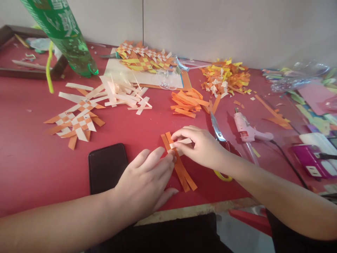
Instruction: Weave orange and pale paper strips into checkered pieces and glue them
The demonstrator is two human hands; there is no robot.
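Observation:
On the red table lie a few orange paper strips side by side, running toward the front edge. My left hand rests on them with its fingers stretched flat, the fingertips pressing the strips near their upper end. My right hand pinches a pale cream strip that lies crosswise over the orange ones. Both hands meet at the same spot.
A black phone lies left of my hands. Scissors and a pink glue gun sit to the right. Loose orange strips, cream strips, woven pieces and a green bottle lie further back.

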